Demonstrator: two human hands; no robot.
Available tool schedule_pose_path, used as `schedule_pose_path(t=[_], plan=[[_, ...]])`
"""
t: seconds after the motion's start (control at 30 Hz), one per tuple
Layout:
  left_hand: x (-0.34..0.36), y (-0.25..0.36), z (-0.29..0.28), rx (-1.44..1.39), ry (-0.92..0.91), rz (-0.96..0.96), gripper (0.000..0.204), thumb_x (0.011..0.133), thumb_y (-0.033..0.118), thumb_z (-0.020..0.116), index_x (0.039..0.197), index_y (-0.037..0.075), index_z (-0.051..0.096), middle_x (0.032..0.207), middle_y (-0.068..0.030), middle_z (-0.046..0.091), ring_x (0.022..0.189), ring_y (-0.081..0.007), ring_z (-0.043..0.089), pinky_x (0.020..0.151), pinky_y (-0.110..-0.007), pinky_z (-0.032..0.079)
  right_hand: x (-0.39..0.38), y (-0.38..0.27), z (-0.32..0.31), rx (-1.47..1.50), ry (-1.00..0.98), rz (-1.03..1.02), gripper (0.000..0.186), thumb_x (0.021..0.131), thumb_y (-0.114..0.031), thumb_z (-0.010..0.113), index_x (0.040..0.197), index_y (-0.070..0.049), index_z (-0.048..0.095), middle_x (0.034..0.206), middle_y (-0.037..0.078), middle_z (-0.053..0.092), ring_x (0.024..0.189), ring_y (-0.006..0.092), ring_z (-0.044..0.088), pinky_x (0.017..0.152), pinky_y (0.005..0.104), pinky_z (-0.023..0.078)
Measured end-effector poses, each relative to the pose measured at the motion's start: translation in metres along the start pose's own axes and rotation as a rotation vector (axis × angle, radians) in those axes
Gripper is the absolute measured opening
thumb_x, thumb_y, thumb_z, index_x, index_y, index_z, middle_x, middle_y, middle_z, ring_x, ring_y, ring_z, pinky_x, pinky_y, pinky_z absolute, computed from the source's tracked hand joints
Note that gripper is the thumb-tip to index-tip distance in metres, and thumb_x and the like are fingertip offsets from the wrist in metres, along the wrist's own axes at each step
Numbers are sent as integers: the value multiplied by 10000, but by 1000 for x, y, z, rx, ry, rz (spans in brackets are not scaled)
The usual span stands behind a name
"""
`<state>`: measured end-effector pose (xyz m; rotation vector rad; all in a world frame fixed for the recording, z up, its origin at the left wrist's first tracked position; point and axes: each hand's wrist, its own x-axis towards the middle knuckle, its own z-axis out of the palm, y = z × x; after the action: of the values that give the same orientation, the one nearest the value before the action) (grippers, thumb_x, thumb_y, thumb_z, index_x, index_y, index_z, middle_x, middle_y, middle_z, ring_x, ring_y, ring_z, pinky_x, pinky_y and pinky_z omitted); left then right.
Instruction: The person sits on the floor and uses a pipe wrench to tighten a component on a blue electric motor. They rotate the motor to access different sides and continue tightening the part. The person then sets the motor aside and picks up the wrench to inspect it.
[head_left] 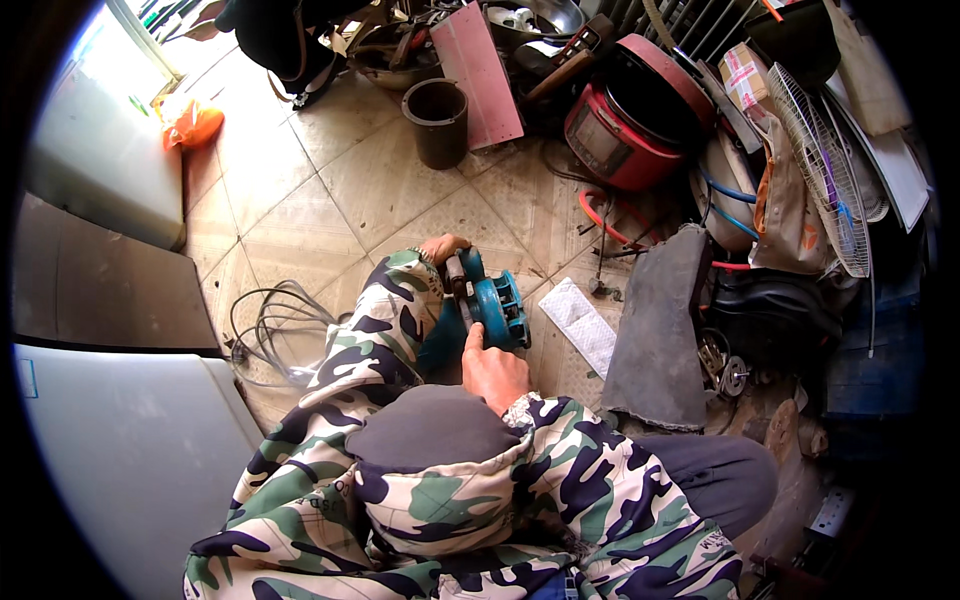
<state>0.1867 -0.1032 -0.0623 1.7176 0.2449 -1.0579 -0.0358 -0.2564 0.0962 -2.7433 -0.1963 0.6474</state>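
A teal power tool [490, 305] with a rounded, ribbed housing rests on the tiled floor in front of me; its exact kind is unclear. My left hand [443, 248] curls round its far end beside a dark part, its fingers partly hidden. From the near side comes my right hand [497, 376], its index finger stretched out and touching the tool's grey edge while the other fingers are bent. Nothing shows in the right hand. Just right of the tool lies a white quilted pad [580, 325].
Left of my arm lies a coiled grey cable [275, 325]. Ahead stand a dark bucket [437, 125] and a pink board [478, 80]. A red cooker [625, 125], a wire fan guard [820, 160] and a grey sheet [660, 330] crowd the right. White cabinets [130, 460] line the left.
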Motion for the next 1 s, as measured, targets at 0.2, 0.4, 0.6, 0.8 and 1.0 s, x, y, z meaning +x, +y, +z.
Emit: schedule_pose_path(t=[0.2, 0.4, 0.6, 0.8, 1.0], plan=[[26, -25, -13, 630, 46, 430, 284, 853, 285, 692, 1008, 52, 739, 971, -165, 756, 850, -288, 729, 727, -417, 568, -24, 4, -13, 230, -181, 218, 477, 945, -147, 516, 1345, 98, 432, 1008, 332, 715, 963, 471, 719, 843, 542, 568], [24, -27, -6, 765, 141, 571, 245, 734, 140, 809, 933, 37, 710, 788, -88, 713, 710, -200, 702, 619, -391, 569, -41, 5, -15, 137, -210, 192, 242, 927, -128, 598, 1073, 48, 519, 931, 309, 727, 920, 437, 739, 801, 505, 590], [35, -23, 8, 386, 184, 210, 183, 829, 110, 716, 1000, 44, 716, 871, -134, 751, 789, -241, 736, 678, -434, 589, -45, 7, -3, 94, -164, 188, 163, 933, -83, 549, 1029, 46, 527, 872, 298, 727, 861, 424, 747, 758, 500, 596], [32, -48, -4, 780, 160, 572, 506, 549, 296, 884, 990, 88, 746, 954, -192, 751, 898, -340, 741, 753, -408, 586, -40, 5, 3, 83, -135, 172, 125, 922, -81, 528, 983, 27, 511, 824, 297, 716, 814, 435, 738, 733, 511, 592], [41, -24, -1, 714, 304, 415, 265, 909, 241, 572, 1032, 100, 760, 1048, -251, 731, 1028, -439, 702, 875, -480, 557, -30, 11, 15, 70, -114, 174, 125, 931, -78, 520, 1000, 23, 495, 807, 281, 718, 800, 443, 734, 728, 526, 585]])
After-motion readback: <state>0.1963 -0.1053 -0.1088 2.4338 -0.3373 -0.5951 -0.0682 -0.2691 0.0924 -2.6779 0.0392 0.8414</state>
